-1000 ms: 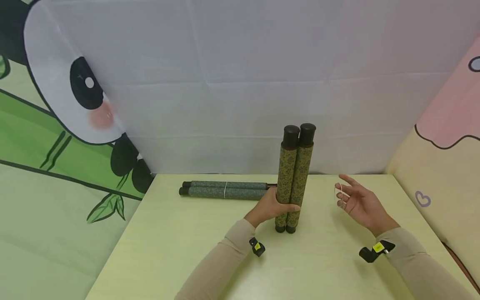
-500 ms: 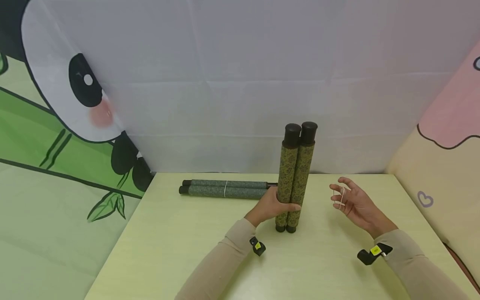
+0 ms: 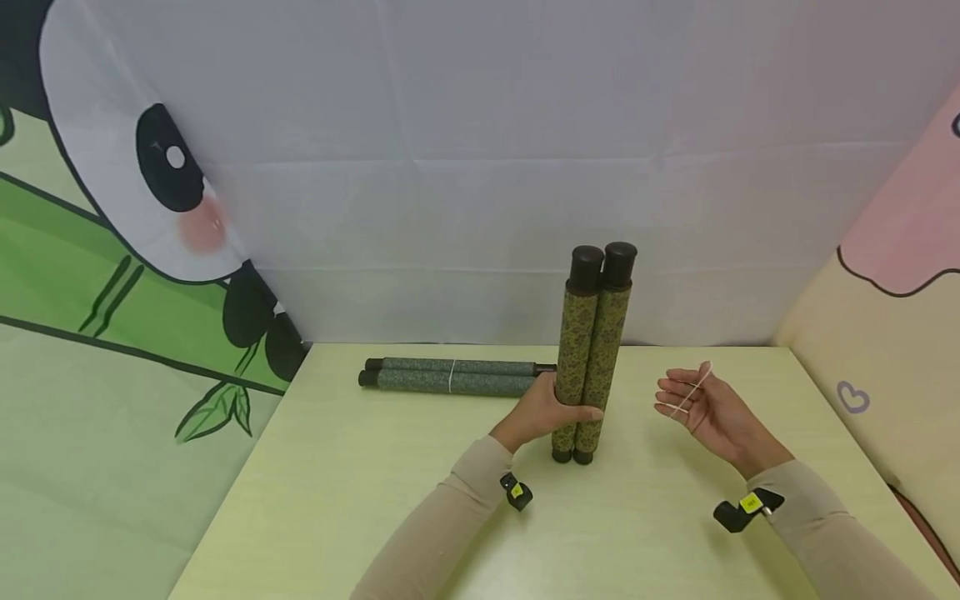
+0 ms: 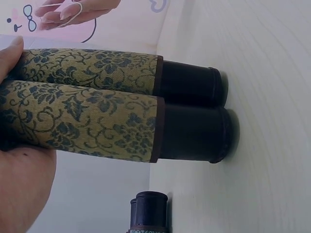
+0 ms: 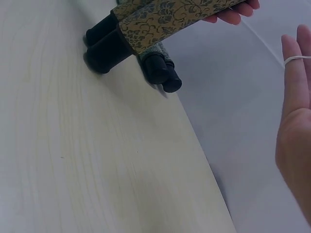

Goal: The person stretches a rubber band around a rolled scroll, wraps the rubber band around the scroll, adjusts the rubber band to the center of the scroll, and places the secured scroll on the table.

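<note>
My left hand (image 3: 534,415) grips a pair of rolled scrolls (image 3: 576,342) side by side, its thumb across their front. They have olive-gold floral cloth and dark end knobs. The scrolls stand nearly upright, tilted slightly right; in the left wrist view their lower knobs (image 4: 194,133) are at the tabletop. To the right, my right hand (image 3: 723,425) is raised with fingers extended. A thin white rubber band (image 3: 692,392) is stretched round its fingers and thumb. In the right wrist view the band (image 5: 291,58) loops a finger; part of that hand is out of frame.
Behind my left hand, two grey-green scrolls (image 3: 416,381) lie on the pale table (image 3: 337,500), bound by a white band (image 3: 452,377). A white cloth backdrop (image 3: 450,208) rises at the table's back edge. Cartoon-printed cloth (image 3: 900,350) hangs at the right side.
My right hand has shifted slightly left, and its thumb and fingers have moved so the band now stretches diagonally from the thumb. My left hand still holds the upright scrolls.
</note>
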`<state>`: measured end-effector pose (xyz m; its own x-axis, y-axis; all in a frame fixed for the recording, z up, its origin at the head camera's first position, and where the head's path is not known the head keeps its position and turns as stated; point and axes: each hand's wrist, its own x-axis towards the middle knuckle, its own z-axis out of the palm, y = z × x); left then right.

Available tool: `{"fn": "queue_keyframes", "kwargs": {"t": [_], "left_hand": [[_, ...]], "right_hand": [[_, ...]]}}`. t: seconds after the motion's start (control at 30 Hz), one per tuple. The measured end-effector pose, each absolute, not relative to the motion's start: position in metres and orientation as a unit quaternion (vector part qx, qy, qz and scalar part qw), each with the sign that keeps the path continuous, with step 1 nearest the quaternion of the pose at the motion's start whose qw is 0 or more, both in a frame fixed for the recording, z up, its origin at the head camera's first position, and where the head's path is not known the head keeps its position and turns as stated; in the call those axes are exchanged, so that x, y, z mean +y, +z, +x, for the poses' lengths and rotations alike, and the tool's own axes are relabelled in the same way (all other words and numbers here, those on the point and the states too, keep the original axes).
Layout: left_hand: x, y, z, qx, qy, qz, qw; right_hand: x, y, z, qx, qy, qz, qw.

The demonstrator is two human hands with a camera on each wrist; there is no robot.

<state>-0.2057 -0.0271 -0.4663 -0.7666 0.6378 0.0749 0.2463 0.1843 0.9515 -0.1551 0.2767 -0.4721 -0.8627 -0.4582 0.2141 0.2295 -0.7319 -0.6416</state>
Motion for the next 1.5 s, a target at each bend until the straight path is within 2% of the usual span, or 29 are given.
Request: {"fn": "queue_keyframes", "kwargs": {"t": [0.23, 0.37, 0.67, 0.8, 0.97, 1.07, 1.3, 1.5], "left_hand": [[-0.026, -0.466, -0.205, 0.746, 0.572, 0.292, 0.177], [-0.026, -0.466, -0.205, 0.746, 0.573, 0.289, 0.177], [-0.026, -0.465, -0.204, 0.744, 0.575, 0.292, 0.174], [-0.026, -0.465, -0.205, 0.741, 0.578, 0.294, 0.174], [-0.026, -0.465, -0.204, 0.736, 0.582, 0.295, 0.18], [-0.026, -0.465, -0.204, 0.735, 0.583, 0.294, 0.184], [-0.027, -0.467, -0.205, 0.735, 0.583, 0.295, 0.18], [-0.027, -0.469, -0.206, 0.735, 0.583, 0.298, 0.177]], "right_hand": [[0.275, -0.468, -0.157, 0.267, -0.91, -0.241, 0.208], [0.272, -0.46, -0.157, 0.266, -0.908, -0.245, 0.213], [0.261, -0.443, -0.155, 0.38, -0.875, -0.223, 0.2], [0.258, -0.43, -0.159, 0.439, -0.845, -0.24, 0.189], [0.258, -0.4, -0.167, 0.488, -0.795, -0.319, 0.17], [0.258, -0.374, -0.17, 0.524, -0.763, -0.352, 0.138], [0.255, -0.313, -0.174, 0.614, -0.702, -0.353, 0.072], [0.253, -0.28, -0.176, 0.669, -0.653, -0.347, 0.072]]}}
